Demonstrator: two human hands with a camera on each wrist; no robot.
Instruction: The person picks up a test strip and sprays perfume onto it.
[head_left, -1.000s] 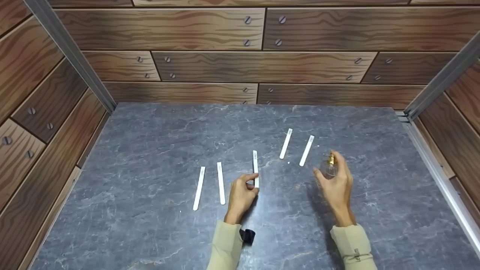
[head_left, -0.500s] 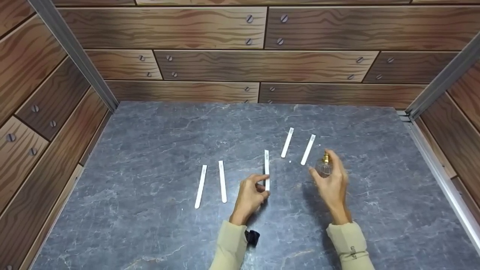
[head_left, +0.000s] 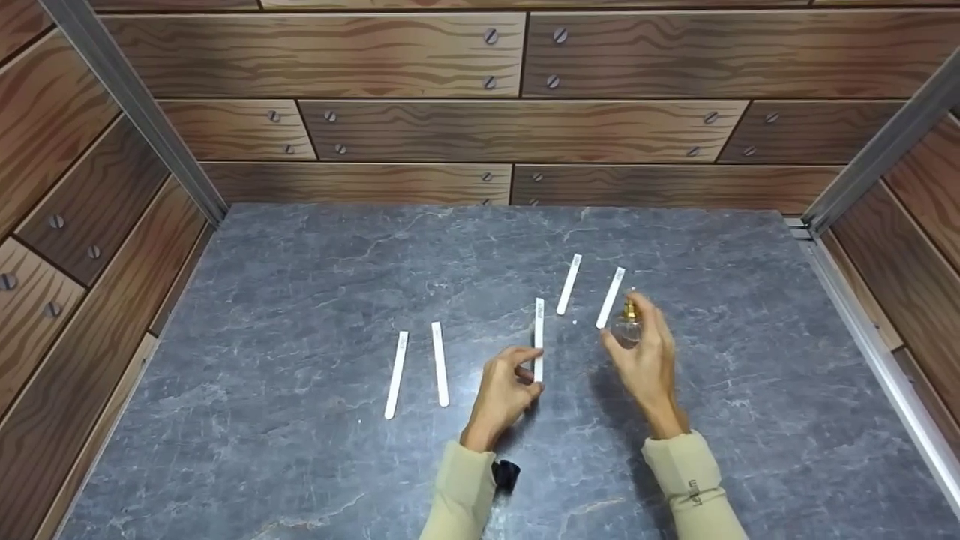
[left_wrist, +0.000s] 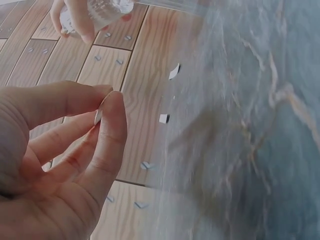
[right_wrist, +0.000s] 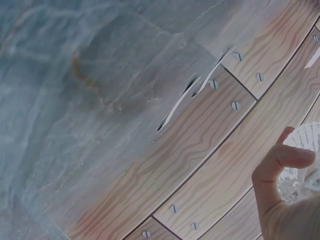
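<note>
Here, the left hand [head_left: 504, 394] pinches a white strip [head_left: 539, 326] above the grey marbled table [head_left: 300, 465], and the right hand [head_left: 646, 369] grips a clear bottle [head_left: 627, 331] (gold-topped), with four other strips [head_left: 440, 364] lying on the table

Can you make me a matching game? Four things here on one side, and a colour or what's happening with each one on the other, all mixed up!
1. bottle
2. left hand
3. table
4. wall

A. pinching a white strip
B. brown
C. held in the right hand
D. bluish grey

Right pairs: 1-C, 2-A, 3-D, 4-B
</note>
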